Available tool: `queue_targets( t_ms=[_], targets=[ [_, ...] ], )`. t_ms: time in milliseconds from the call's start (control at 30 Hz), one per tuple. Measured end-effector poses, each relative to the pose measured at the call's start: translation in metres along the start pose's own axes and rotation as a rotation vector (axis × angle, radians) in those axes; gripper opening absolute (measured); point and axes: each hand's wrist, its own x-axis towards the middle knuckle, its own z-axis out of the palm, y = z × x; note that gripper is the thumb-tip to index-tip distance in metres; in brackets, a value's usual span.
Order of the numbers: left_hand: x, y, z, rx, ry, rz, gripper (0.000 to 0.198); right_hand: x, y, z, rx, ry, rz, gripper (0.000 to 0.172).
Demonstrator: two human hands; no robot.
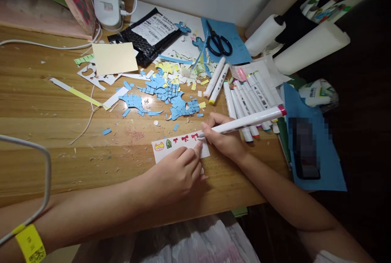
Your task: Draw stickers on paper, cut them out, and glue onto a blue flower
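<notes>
My right hand (226, 139) is closed around a white marker (244, 121) with a pinkish-red end. Its tip meets a small white strip of paper (160, 155) near the right end. A row of little drawings runs along the strip: a yellow and red figure, a green shape and several red bow-like marks. My left hand (180, 169) lies over the strip's lower part and holds it against the table, index fingertip close to the marker tip. The other fingers are curled, and part of the paper is hidden under them.
Several markers (252, 92) lie right of centre. Blue paper scraps (171, 96) are scattered behind the strip. Black scissors (218, 43) rest on blue paper at the back. A black parcel bag (149, 35), a cream sheet (114, 59) and a phone (305, 149) are around. A white cable (47, 169) crosses at left.
</notes>
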Motion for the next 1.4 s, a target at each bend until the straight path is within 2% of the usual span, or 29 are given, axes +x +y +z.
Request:
queue_targets(
  t_ms=[367,533,767,933,1400],
  targets=[
    [-0.0008,0.0003,-0.0006,0.013,-0.019,0.005,0.032,-0.0016,-0.0012,0.0011,-0.055,-0.041,-0.015,0.034],
    [-0.0007,-0.0003,-0.0006,-0.003,-0.028,0.008,0.032,-0.0007,-0.0005,0.0013,-0.046,-0.004,-0.026,0.033],
    [-0.0018,0.0,0.0004,0.006,-0.037,0.018,0.032,-0.0019,-0.0014,0.0001,-0.078,-0.063,-0.011,0.032],
    [-0.001,-0.0001,-0.0005,0.002,-0.038,0.012,0.031,-0.0003,-0.0014,-0.0003,-0.019,-0.021,0.003,0.032],
    [-0.0013,0.0003,-0.0007,-0.015,-0.029,0.007,0.032,-0.0003,-0.0021,0.0001,-0.058,-0.043,-0.022,0.033]
  ],
)
